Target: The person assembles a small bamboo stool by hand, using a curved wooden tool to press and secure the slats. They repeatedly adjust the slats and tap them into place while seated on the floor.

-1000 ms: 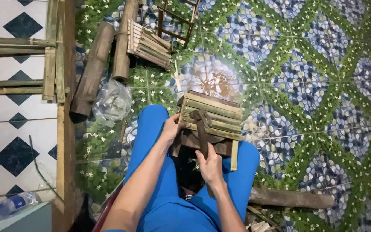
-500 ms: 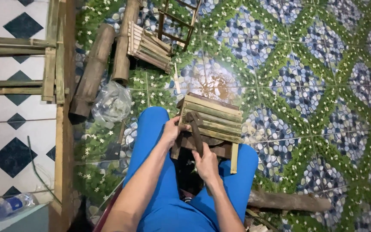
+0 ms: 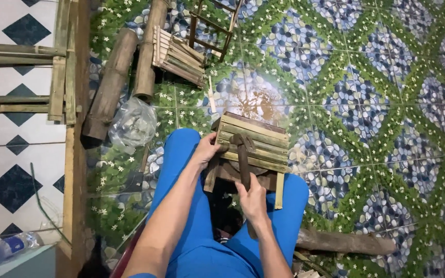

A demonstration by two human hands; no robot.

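A small slatted bamboo piece (image 3: 256,141), like a little stool or rack, rests between my blue-clad knees. My left hand (image 3: 206,150) grips its left edge and steadies it. My right hand (image 3: 252,198) is closed round the wooden handle of a hammer (image 3: 243,154); the hammer's head lies on the top slats near the middle. One bamboo leg (image 3: 280,190) hangs down at the right side of the piece.
Two thick bamboo logs (image 3: 112,82) lie at upper left beside a bundle of slats (image 3: 178,55) and a small bamboo frame (image 3: 213,25). A clear plastic bag (image 3: 132,123) sits near my left knee. A wooden frame (image 3: 60,62) stands left, a log (image 3: 346,242) lower right, a plastic bottle (image 3: 14,246) bottom left.
The hammer head has moved a little over the slats, and my right hand has shifted slightly on the handle. My left hand stays on the piece's left edge.
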